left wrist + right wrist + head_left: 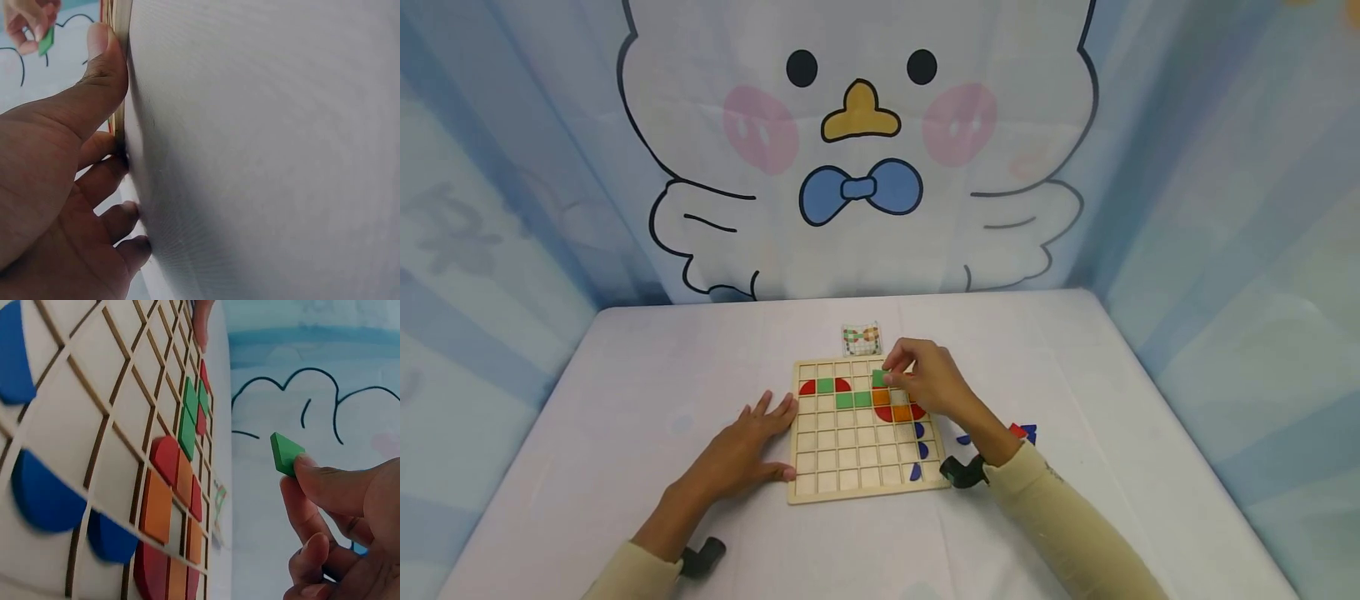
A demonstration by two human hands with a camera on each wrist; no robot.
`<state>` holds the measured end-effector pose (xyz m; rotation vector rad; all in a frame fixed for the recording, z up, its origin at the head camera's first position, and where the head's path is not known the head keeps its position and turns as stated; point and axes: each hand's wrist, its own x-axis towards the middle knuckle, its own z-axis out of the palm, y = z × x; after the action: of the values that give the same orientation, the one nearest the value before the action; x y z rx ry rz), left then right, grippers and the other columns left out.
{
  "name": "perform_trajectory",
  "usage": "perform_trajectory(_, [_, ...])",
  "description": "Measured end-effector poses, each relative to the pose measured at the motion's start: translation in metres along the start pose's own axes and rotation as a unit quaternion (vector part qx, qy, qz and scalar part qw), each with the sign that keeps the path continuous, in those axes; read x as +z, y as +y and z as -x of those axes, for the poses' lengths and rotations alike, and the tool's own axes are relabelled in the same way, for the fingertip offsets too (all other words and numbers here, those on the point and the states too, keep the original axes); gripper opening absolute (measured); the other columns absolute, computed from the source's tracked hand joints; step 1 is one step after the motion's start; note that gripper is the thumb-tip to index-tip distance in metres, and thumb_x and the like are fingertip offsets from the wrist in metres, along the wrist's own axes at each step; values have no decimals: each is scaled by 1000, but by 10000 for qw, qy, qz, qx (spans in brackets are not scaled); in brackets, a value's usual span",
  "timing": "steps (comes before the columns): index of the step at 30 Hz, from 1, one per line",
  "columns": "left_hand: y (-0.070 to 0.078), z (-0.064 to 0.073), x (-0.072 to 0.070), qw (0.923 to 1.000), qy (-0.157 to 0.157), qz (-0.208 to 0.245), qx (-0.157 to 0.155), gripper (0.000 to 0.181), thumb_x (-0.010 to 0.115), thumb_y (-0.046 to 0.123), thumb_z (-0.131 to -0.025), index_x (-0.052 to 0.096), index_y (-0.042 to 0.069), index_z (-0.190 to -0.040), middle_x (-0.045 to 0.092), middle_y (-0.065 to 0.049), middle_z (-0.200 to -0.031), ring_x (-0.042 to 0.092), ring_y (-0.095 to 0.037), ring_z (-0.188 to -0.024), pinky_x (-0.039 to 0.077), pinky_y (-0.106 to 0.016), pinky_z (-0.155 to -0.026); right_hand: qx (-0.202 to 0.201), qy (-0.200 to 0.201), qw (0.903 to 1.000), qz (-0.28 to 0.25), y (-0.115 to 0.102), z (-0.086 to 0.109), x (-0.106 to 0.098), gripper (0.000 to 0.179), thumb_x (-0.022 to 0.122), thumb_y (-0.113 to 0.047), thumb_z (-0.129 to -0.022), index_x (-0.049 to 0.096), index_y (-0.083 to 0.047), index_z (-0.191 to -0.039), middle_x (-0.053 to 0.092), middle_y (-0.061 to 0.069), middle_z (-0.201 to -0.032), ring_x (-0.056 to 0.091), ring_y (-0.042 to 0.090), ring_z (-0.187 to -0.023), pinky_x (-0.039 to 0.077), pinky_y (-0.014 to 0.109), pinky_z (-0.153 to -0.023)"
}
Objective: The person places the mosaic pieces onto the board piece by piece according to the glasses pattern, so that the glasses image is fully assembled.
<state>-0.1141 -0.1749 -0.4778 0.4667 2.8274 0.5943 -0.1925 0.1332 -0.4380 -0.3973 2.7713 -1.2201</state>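
Note:
A wooden grid board (pixel 847 458) lies on the table. Along its left edge rests my left hand (pixel 737 454), thumb and fingertips touching the frame, as the left wrist view also shows. Between thumb and fingers my right hand (pixel 932 382) pinches a green square tile (pixel 284 454), held clear of the grid near the board's upper right. Set in the cells are green squares (pixel 853 400), red rounded tiles (pixel 807 387) and orange squares (pixel 901 414). Several blue rounded tiles (pixel 919 430) sit along the right side. My right hand hides some upper-right cells in the head view.
A small pattern card (pixel 861 339) lies just beyond the board's far edge. Right of the board, partly behind the right wrist, are loose blue tiles (pixel 1030 433) and a red tile (pixel 1017 431). Printed curtains (pixel 865 250) enclose the white table (pixel 700 367).

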Motion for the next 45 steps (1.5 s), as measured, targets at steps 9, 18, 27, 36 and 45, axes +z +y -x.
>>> perform_trajectory(9, [-3,0,0,10000,-23,26,21,109,90,47,-78,35,13,-166,33,-11,-172,20,-48,-163,32,-74,-122,-551,-506,9972,-13,-22,-17,43,12,84,-20,-93,73,-21,-94,72,-6,-87,62,12,-77,49,30,-69])
perform_trajectory(18, [-4,0,-1,10000,-26,40,70,108,90,48,-78,37,13,-166,35,-11,-172,23,-52,-161,35,-76,-118,-424,-822,9956,178,-37,-33,82,14,86,-19,-91,72,-19,-91,71,-5,-79,62,9,-71,45,24,-64])
perform_trajectory(27, [-5,-1,-1,9995,75,34,306,107,89,47,-78,38,10,-165,38,-13,-170,25,-51,-160,36,-77,-117,-293,-756,9942,701,-43,-41,100,11,84,-20,-93,73,-20,-90,70,-9,-79,61,6,-67,45,23,-60])
perform_trajectory(36, [-6,0,-1,9991,135,23,407,106,89,47,-79,39,7,-164,38,-14,-169,25,-50,-160,35,-75,-119,-305,-788,9923,903,-47,-42,102,13,83,-19,-92,74,-22,-84,69,-10,-76,60,8,-66,45,24,-58])
perform_trajectory(45, [-6,-2,-1,9997,30,33,235,108,90,46,-78,37,9,-165,35,-12,-171,22,-48,-162,33,-74,-121,-561,-956,9924,529,-38,-30,80,13,87,-20,-90,76,-19,-96,67,-9,-75,60,8,-69,45,24,-66])
